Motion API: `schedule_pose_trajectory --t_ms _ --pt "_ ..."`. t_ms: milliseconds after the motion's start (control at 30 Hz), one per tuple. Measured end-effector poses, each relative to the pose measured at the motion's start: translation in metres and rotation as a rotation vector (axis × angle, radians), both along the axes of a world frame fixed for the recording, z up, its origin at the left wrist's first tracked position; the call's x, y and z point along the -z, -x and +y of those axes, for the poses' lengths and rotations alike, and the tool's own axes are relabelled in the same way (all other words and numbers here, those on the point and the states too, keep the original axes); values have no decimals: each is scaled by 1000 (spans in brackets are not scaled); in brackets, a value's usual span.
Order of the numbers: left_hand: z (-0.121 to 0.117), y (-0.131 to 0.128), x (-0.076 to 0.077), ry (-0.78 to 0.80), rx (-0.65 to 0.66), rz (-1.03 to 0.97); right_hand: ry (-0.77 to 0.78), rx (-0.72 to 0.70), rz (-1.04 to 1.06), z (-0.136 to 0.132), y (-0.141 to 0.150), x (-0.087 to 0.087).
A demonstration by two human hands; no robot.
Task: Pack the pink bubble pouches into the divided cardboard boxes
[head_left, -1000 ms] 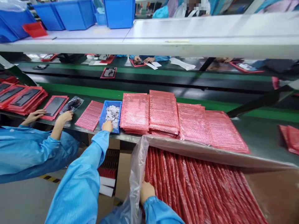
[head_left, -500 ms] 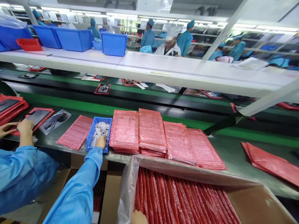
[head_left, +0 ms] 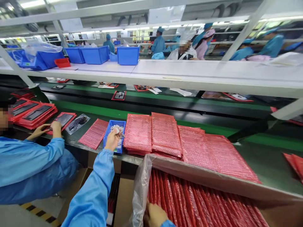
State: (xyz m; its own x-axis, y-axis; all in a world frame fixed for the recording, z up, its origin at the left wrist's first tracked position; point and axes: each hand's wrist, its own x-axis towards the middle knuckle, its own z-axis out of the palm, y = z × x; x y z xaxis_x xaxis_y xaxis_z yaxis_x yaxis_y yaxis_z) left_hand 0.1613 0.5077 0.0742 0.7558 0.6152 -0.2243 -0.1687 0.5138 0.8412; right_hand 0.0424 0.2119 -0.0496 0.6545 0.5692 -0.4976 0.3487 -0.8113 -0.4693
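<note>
My left hand [head_left: 112,140] is raised over a small blue bin [head_left: 107,134] and pinches a small white packet [head_left: 117,130] taken from the pile inside. My right hand [head_left: 155,215] sits low at the bottom edge, closed on the edge of the red bubble bags [head_left: 189,201] standing in a plastic-lined cardboard box [head_left: 213,184]. Stacks of pink bubble bags [head_left: 163,134] lie on the bench just right of the bin, and a single flat pink bag [head_left: 94,133] lies left of it.
A co-worker in blue on my left has both hands [head_left: 50,129] on a red tray with a dark panel [head_left: 63,119]. More red trays [head_left: 33,113] are stacked far left. A green conveyor [head_left: 165,102] runs behind; a white shelf [head_left: 165,74] with blue bins [head_left: 127,54] spans above.
My left hand has lifted out of the blue bin with a white packet pinched in its fingers. The view has shifted, and my right hand shows again at the box.
</note>
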Motion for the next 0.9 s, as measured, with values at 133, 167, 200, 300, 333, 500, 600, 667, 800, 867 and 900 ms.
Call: schedule_pose_trajectory --t_ms 133,167,200,300,333,500,600,667,800,867,900 --pt "-79 51 -40 113 226 -102 -612 544 226 -13 -22 -71" --pt "-102 65 -46 128 316 -116 -797 714 368 -16 -24 -90" --pt "-123 77 -50 135 424 -120 -963 843 505 -19 -25 -108" --pt "-180 106 -50 110 705 -31 -1204 935 852 -30 -23 -142" --pt "-195 112 -46 81 761 18 -1220 945 905 -35 -20 -147" --pt "-239 131 -20 -256 903 179 -1210 1236 967 -63 4 -137" --pt "-250 138 -14 -511 860 217 -1240 1325 1019 -76 17 -126" --pt "-256 141 -15 -593 840 229 -1240 1271 1010 -83 22 -121" --pt "-269 147 -19 -581 906 286 -1204 1110 886 -99 27 -108" --pt "-278 149 -19 -564 883 317 -1187 1079 765 -106 28 -102" --pt "-282 150 -17 -556 852 330 -1178 1067 701 -110 28 -98"
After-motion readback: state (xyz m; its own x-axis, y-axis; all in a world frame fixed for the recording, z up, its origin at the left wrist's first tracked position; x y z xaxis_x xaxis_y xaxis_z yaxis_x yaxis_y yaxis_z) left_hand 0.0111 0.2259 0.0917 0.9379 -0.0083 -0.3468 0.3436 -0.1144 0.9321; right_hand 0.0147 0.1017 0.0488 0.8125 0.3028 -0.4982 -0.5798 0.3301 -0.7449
